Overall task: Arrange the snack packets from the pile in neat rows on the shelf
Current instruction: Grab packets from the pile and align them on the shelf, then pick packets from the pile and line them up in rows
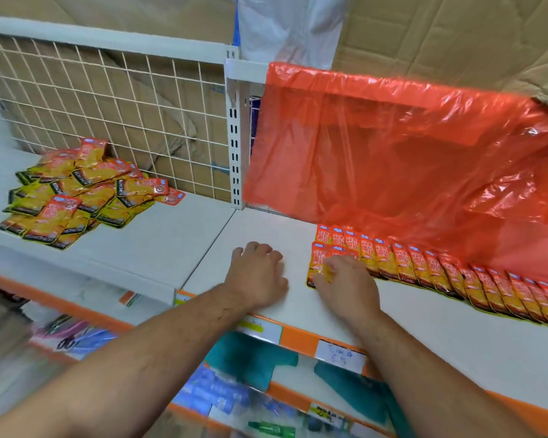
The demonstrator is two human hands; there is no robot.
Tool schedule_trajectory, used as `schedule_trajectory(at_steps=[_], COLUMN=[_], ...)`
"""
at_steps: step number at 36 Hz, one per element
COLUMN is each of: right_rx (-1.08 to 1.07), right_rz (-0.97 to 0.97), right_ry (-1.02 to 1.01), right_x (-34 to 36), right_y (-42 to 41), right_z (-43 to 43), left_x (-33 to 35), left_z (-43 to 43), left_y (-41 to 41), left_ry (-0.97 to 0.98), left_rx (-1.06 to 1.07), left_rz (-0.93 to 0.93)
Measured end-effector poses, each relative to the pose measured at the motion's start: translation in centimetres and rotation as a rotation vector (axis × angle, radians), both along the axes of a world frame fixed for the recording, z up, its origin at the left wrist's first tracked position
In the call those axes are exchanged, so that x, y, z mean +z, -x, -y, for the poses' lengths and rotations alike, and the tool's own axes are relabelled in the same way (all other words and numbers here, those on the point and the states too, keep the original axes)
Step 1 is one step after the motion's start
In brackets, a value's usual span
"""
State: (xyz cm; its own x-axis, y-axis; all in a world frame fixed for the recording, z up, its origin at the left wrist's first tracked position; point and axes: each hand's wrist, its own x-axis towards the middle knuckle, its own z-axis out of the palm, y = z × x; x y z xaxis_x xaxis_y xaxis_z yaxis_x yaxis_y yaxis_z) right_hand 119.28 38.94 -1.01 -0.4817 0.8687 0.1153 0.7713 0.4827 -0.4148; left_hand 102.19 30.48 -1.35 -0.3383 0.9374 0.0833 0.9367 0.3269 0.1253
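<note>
Placing is under way: the right hand [345, 279] pinches a snack packet [317, 263], it seems, pressing it down at the left end of the overlapped row [424, 267] on the shelf [456, 330]. The left hand [257, 273] rests beside it, fingers loosely curled, holding nothing. Next comes a reach across to the pile [83, 197], well left, for another packet

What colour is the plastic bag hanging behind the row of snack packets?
Translucent orange-red plastic bag, clearest in the head view.
</note>
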Motion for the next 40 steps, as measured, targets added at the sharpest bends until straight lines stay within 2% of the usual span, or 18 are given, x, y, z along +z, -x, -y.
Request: schedule_trajectory(at_steps=[4,13,22,32,40], right_rx=[0.147,0.341,0.452,0.441,0.269], right_rz=[0.111,0.108,0.072,0.139,0.133], right_ry=[0.047,0.093,0.096,0.103,0.104], right_x=[0.4,1.2,2.4,2.2,2.2], right_y=[2.9,9.2,18.5,33.1,44.1], right_z=[1.6,4.7,7.1,7.6,8.0], left_x=[0.4,1.2,1.4,1.2,1.7], left_z=[3.3,10.0,13.1,12.4,11.4], left_y=[2.3,8.0,16.1,30.9,42.2], left_ry=[0.014,-0.003,-0.009,-0.049,-0.121], left_rx=[0.066,0.278,0.405,0.328,0.283], left_rz=[-0.029,0.008,0.055,0.04,-0.055])
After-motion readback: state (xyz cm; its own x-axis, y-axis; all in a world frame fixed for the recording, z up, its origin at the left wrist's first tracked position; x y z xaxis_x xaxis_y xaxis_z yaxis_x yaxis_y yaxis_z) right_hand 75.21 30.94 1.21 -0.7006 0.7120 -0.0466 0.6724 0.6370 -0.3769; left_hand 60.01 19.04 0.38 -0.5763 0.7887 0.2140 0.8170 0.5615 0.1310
